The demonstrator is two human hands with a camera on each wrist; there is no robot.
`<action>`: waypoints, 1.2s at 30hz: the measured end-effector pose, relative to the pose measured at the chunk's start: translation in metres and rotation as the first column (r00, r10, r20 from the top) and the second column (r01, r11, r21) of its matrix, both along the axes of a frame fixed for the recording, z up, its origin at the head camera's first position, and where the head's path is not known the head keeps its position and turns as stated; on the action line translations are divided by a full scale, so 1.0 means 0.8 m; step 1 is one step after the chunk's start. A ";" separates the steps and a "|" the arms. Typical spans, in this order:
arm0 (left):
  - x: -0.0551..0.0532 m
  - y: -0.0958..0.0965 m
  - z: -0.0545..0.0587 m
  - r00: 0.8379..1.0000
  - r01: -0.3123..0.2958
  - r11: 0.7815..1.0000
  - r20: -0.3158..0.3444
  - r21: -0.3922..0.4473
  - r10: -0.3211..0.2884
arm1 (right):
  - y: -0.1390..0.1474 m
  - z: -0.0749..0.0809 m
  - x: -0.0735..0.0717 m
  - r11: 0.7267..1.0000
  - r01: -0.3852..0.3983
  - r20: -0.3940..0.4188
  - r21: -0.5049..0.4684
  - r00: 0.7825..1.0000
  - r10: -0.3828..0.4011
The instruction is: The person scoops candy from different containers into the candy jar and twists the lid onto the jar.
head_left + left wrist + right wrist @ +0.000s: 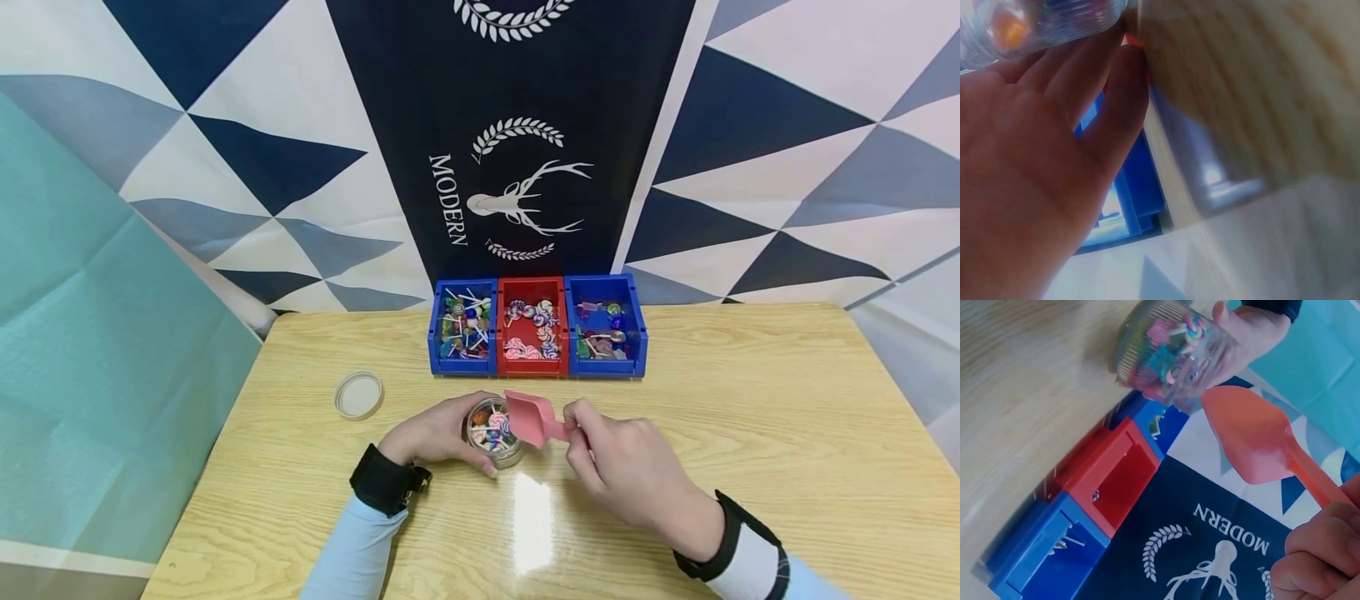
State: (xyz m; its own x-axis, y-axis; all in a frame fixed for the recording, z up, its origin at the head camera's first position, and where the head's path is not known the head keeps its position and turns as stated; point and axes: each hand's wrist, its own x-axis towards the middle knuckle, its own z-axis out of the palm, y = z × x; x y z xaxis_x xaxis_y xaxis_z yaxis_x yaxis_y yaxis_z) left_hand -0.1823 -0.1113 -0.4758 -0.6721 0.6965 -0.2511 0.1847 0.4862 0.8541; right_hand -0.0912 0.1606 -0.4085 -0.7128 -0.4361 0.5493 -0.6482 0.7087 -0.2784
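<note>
On the wooden table stands a clear jar (pixel 510 459) full of small colourful lollipop pieces. My left hand (pixel 435 430) holds it from the left, thumb on the near side and fingers round the far side. In the left wrist view the jar (pixel 1075 25) lies against the fingers at the top. My right hand (pixel 630 468) grips a pink scoop (pixel 528 418) by its handle. The scoop's blade overlaps the jar's right rim in the head view. Seen from the right wrist, the visible face of the scoop (pixel 1250 434) bears no pieces.
Behind the jar, a blue bin (pixel 463 367), a red bin (pixel 532 367) and another blue bin (pixel 607 367) stand side by side, holding small candy-like pieces. A round lid (pixel 358 395) lies to the left. A patterned cloth (pixel 525 83) hangs behind the table (pixel 750 400).
</note>
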 end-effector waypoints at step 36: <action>-0.002 0.001 -0.001 0.999 0.007 1.000 -0.034 -0.007 -0.008 | -0.076 0.025 -0.156 0.986 0.105 0.250 0.132 0.959 -0.135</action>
State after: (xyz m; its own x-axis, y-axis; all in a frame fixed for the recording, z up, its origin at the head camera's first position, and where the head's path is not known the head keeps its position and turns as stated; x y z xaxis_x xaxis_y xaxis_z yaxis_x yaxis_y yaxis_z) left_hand -0.1838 -0.1108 -0.4768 -0.6750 0.6999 -0.2335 0.2170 0.4908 0.8438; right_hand -0.2164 0.0997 -0.3887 -0.8740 -0.3888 0.2915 -0.4740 0.8141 -0.3354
